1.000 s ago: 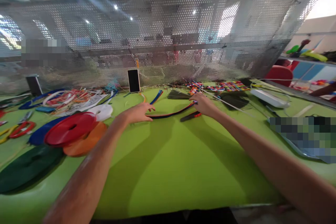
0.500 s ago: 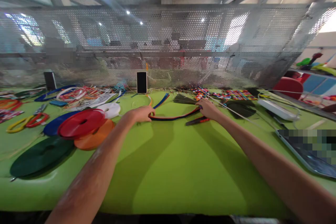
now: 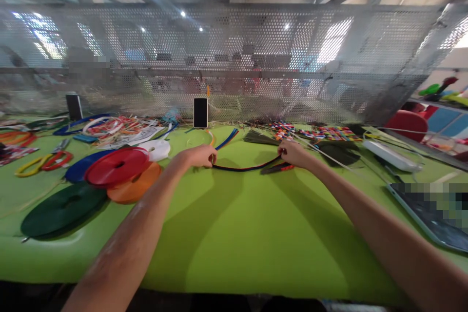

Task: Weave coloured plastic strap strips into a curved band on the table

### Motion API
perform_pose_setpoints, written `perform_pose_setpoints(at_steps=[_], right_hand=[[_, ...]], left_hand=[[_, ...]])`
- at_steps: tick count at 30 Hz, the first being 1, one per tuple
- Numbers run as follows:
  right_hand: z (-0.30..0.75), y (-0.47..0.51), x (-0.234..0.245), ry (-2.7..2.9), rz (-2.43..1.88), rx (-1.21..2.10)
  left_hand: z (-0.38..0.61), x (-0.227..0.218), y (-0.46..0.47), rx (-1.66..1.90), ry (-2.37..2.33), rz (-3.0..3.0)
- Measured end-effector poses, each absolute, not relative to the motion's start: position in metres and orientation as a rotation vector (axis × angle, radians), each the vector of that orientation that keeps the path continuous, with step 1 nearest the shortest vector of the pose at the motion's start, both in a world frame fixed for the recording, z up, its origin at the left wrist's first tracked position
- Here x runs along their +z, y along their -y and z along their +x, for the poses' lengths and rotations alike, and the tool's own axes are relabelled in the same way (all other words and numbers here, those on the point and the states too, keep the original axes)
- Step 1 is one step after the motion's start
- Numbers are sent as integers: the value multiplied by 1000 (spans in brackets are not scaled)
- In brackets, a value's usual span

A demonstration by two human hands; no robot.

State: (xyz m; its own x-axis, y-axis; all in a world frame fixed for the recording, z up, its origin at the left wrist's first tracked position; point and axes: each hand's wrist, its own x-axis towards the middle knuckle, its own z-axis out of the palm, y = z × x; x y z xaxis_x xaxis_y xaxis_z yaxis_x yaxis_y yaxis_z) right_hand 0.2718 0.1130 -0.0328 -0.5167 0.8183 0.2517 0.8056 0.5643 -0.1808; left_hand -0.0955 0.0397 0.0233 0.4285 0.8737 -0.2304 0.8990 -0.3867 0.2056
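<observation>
A bundle of dark, red and blue strips (image 3: 244, 167) curves across the far middle of the green table (image 3: 248, 243), sagging between my hands. My left hand (image 3: 199, 157) grips its left end and my right hand (image 3: 294, 153) grips its right end. Red-handled cutters (image 3: 276, 168) lie on the table just under my right hand. Loose blue and orange strips (image 3: 225, 138) lie behind the bundle.
Flat coils of strap, red (image 3: 117, 166), orange, blue, white and dark green (image 3: 62, 208), sit at the left. A black phone (image 3: 200, 112) stands against the perforated metal screen (image 3: 234, 58). Woven colourful pieces (image 3: 321, 131) and a white power strip (image 3: 387, 154) lie at the right.
Both hands have closed on the ends of the strip bundle and lifted it on edge, so it now hangs as a thin arc between them. The view has shifted slightly.
</observation>
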Motion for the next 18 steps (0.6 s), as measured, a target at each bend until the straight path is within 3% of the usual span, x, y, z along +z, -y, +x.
perform_pose_setpoints(at_steps=[18], right_hand=[[282,-102,-26,2540,-1248,412]], left_hand=[[-100,30,-38,-237,-1359,2229]])
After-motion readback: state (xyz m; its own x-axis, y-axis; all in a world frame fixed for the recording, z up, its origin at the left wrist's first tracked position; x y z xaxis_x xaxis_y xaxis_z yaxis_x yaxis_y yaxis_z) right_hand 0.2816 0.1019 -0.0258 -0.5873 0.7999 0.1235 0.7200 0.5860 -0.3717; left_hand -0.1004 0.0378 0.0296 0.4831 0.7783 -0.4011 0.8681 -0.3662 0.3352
